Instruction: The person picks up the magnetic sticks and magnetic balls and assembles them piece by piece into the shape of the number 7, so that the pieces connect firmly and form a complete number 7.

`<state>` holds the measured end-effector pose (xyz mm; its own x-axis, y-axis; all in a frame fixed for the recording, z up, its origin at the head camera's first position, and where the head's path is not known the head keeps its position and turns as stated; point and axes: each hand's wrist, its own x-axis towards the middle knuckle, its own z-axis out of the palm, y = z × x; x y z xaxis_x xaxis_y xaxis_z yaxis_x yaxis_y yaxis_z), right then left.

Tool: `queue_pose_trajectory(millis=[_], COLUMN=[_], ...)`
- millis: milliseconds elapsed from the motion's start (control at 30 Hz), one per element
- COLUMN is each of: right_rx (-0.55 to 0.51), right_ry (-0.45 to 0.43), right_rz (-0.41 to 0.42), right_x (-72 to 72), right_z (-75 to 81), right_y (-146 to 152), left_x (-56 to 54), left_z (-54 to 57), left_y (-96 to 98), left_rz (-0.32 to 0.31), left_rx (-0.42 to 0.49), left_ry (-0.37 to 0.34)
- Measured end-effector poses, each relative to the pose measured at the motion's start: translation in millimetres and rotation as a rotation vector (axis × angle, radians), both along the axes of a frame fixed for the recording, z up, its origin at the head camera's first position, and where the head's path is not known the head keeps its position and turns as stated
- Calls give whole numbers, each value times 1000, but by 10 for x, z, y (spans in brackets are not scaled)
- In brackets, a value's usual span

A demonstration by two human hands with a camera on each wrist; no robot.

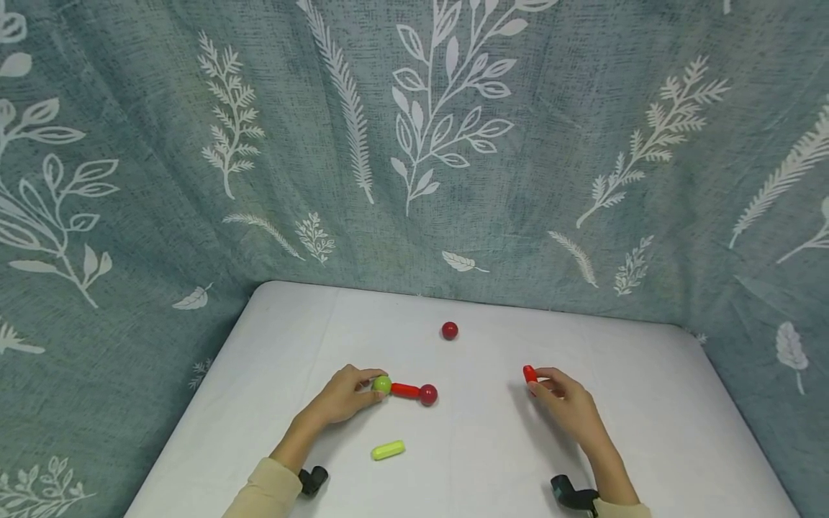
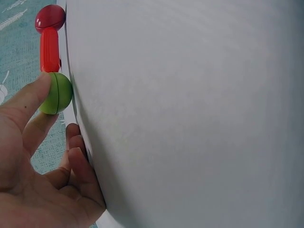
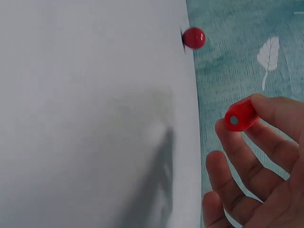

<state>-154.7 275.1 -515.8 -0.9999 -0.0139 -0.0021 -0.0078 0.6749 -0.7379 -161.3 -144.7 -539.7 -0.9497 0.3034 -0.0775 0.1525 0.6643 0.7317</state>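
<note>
My left hand [image 1: 347, 393] pinches a green ball [image 2: 57, 93] between thumb and fingers. A red rod [image 1: 406, 391] joins that ball to a dark red ball [image 1: 428, 395], the three in one line. Over the right part of the table, my right hand [image 1: 570, 404] pinches a second red rod [image 3: 242, 115] between thumb and fingertips; one end, facing the right wrist camera, has a round metallic spot. The right hand's other fingers are loosely bent beneath it. A loose yellow-green rod [image 1: 388, 450] lies nearer the front, right of the left forearm.
Another dark red ball [image 1: 450, 330] rests toward the back of the white table [image 1: 492, 460]. A teal cloth [image 1: 544, 165] with white leaf prints hangs behind and beside the table. A black wrist device [image 1: 573, 494] shows near the right wrist, another [image 1: 314, 480] near the left.
</note>
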Motion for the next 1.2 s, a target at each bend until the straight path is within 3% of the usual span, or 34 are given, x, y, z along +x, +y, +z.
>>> queue_pose_trajectory(millis=[300,767,1200], right_rx=[-162,-328,-457], right_ry=[-48,-111,-245], right_rz=[20,61,122], right_x=[75,176,250], right_z=[-27,-137,-225], right_y=[-346,-797,-1135], left_x=[10,-1,6], left_z=[10,-7,5], left_y=[-1,-1,-7], left_rz=[-8,4,1], left_rx=[-2,-2,1], left_ry=[5,-4,-8])
